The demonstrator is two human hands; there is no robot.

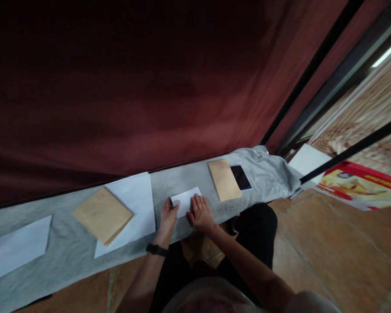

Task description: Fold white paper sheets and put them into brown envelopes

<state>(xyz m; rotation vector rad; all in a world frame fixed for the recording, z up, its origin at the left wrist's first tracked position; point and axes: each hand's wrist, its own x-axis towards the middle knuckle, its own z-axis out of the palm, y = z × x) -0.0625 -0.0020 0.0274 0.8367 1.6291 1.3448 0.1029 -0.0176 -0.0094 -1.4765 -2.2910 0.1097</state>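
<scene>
A small folded sheet of white paper (184, 201) lies on the grey cloth in front of me. My left hand (168, 217) grips its left end between thumb and fingers. Across its right part my right hand (202, 214) lies flat, fingers stretched out and pressing on the paper. To the right rests a tan envelope (224, 180), partly over a dark-screened phone (241, 177). On the left, a stack of tan envelopes (102, 215) sits on larger white sheets (140, 195).
Grey cloth (65, 261) covers the long narrow surface, with a dark red curtain (133, 108) behind it. Another white sheet (19, 245) lies at far left. A red and yellow box (361, 184) and a black pole (352, 150) stand at right, above the tiled floor (339, 248).
</scene>
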